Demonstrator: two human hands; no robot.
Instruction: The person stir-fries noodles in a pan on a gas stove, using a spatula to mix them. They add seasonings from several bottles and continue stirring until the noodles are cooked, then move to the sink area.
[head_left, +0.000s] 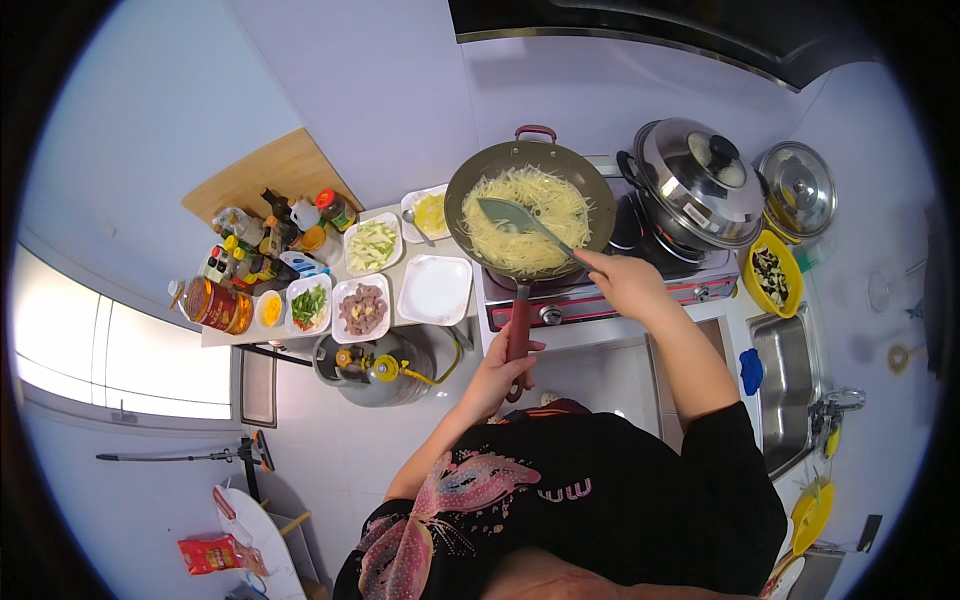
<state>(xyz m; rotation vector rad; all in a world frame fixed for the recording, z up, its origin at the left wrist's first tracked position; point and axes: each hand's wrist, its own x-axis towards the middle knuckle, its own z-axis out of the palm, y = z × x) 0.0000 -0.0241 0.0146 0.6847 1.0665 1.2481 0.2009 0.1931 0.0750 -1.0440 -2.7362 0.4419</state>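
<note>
Pale shredded strips, likely potato (510, 251), are spread around the inside of a dark wok (465, 169) on the gas stove (600, 307). My left hand (496, 373) grips the wok's long red-brown handle (518, 319). In my right hand (626, 283) is a grey-green spatula (517, 216), its blade resting over the strips and pointing left. A white tray (435, 290), bare apart from a few traces, lies just left of the wok. Beyond it sits another tray of yellow pieces (430, 214), with a metal spoon (415, 225) across its edge.
A lidded steel pot (694, 187) occupies the right burner. To the left are trays of sliced green vegetable (371, 246), diced meat (363, 309) and chopped peppers (307, 306), beside several sauce bottles (244, 262). Below stands a gas cylinder (382, 390); the sink (786, 390) is at right.
</note>
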